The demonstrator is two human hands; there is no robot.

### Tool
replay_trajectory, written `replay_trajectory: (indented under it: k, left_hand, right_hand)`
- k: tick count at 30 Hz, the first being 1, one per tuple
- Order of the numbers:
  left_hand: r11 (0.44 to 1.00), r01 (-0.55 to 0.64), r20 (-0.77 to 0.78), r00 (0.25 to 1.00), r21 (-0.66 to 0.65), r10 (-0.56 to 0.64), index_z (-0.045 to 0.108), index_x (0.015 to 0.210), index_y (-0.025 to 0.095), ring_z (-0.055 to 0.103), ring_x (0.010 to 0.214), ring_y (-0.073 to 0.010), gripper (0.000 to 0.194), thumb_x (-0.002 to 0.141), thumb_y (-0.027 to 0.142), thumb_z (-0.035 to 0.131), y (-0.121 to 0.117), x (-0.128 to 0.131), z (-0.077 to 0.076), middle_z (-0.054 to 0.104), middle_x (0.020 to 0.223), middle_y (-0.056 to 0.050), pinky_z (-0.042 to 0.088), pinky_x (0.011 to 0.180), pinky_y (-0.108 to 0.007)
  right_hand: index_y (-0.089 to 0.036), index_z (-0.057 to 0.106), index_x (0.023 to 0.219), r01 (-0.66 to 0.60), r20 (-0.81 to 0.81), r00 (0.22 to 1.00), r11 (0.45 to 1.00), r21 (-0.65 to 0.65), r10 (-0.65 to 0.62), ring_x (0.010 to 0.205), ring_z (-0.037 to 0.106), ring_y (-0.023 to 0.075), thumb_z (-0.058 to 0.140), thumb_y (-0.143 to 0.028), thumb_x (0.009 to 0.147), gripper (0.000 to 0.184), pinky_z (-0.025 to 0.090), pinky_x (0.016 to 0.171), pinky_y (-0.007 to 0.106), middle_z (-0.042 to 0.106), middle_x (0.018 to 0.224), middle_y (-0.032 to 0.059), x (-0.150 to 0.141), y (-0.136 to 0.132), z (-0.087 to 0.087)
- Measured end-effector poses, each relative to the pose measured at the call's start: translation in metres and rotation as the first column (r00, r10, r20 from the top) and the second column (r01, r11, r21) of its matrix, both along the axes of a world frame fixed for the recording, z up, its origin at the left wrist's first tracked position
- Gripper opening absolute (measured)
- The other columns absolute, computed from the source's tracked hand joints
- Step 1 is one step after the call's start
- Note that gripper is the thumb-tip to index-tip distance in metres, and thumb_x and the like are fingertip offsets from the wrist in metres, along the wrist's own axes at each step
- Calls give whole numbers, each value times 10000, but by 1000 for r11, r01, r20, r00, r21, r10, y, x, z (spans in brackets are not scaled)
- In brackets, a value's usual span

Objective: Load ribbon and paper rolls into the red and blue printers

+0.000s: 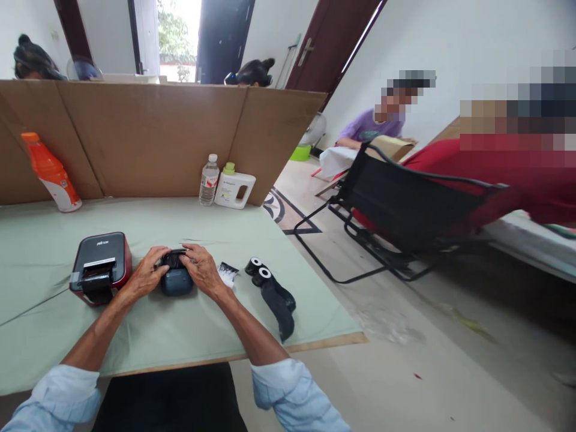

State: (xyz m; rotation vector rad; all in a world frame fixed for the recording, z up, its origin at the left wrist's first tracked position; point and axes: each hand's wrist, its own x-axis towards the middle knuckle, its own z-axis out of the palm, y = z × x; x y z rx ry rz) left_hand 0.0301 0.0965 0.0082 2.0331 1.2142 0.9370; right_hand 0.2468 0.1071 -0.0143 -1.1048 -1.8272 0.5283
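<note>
From afar, I had the left hand (150, 271) and right hand (202, 268) both gripping the dark device (177, 284), probably opening or closing it; next, I judged, steady pressure was needed.

Orange bottle (53, 174), clear bottle (208, 183) and white jug (234, 190) with green cap stand along brown cardboard partition (153, 138), two people's heads (254, 73) showing above its top edge. Right side: person in purple (371, 127), person in red (477, 159) at black folding chair (405, 198), green tub (300, 153) on floor (324, 390). Back: dark red door (335, 39), bright doorway (179, 39) with greenery outside.
</note>
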Motion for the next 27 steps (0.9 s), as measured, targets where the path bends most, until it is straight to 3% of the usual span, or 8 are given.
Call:
replay_trajectory:
  k: [4,9,14,18,21,24,27]
  left_hand:
    - [999,-7,-26,1000,52,8,667,1341,226,563,1386,-272,441,906,292,628,3,0,-7,614,1452,-134,429,1224,-487]
    - [997,-35,-25,999,72,37,667,1314,219,579,1347,-265,384,963,344,575,5,3,-9,628,1406,-132,431,1223,-481]
    - [996,-16,-6,1000,83,17,671,1319,213,601,1282,-247,376,995,323,514,5,7,-5,640,1320,-120,451,1197,-455]
    - [998,-30,3,1000,57,30,683,1334,233,598,1276,-241,384,1005,322,506,5,9,-3,630,1316,-108,453,1188,-435]
    - [998,-43,8,999,44,42,688,1344,221,599,1269,-240,400,1016,333,488,6,11,-2,629,1310,-114,456,1180,-426]
    - [997,-59,14,998,40,59,701,1336,229,608,1250,-234,398,1018,327,483,6,12,1,649,1286,-103,470,1164,-410]
    - [997,-72,18,997,40,71,715,1315,230,620,1236,-233,388,1009,323,495,7,14,3,670,1264,-95,481,1154,-405]
  right_hand:
    - [-255,821,954,-38,-40,998,999,-13,38,1130,716,226,640,-245,985,185,533,1074,416,788,1227,68,1,9,2]
    - [-237,814,925,-94,-128,988,995,-31,89,1105,733,216,610,-259,992,216,544,1051,384,806,1135,69,3,18,5]
    - [-227,806,1030,-93,-187,979,993,-74,78,1166,720,229,634,-274,969,188,599,929,354,783,1217,95,7,15,9]
    - [-242,768,1164,-75,-124,990,994,-78,66,1166,705,230,651,-291,957,243,613,800,325,744,1289,101,23,3,12]
    - [-236,753,1196,7,-30,1000,1000,-23,-8,1196,688,254,668,-295,959,259,603,942,416,743,1275,118,42,-9,10]
    - [-246,746,1227,87,82,992,994,65,-93,1250,658,292,705,-288,946,286,520,1109,531,731,1302,131,63,-24,6]
    - [-240,729,1277,138,184,971,986,94,-153,1261,638,332,731,-309,938,346,518,1103,579,700,1346,151,80,-40,3]
